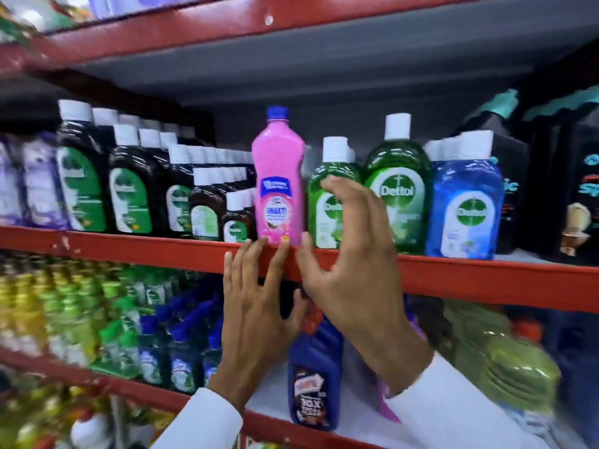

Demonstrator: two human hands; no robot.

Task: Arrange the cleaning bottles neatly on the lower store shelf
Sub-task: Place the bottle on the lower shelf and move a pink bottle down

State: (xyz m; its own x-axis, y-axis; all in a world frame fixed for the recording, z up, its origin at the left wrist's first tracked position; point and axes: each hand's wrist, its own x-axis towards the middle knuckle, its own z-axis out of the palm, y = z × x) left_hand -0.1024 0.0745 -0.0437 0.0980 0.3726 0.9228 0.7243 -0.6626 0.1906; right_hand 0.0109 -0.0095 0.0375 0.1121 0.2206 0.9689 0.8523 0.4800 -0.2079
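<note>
A pink bottle (279, 186) with a blue cap stands upright at the front edge of the red shelf (486, 280), between small brown bottles and green Dettol bottles (397, 196). My left hand (256, 306) is spread open just below it, fingertips on the shelf's front lip under the bottle's base. My right hand (350, 254) hovers open to the bottle's right, fingers curled in front of a green bottle (324, 205), holding nothing. On the lower shelf a dark blue bottle (312, 377) stands behind my wrists, partly hidden. A pink bottle (387, 406) shows beside it, mostly covered by my right sleeve.
Brown Dettol bottles (129, 189) in several sizes fill the shelf's left part; a blue Dettol bottle (463, 205) and black bottles (580, 196) stand at the right. The lower shelf holds blurred yellow, green and blue bottles (97, 319) at left and green bottles (505, 361) at right.
</note>
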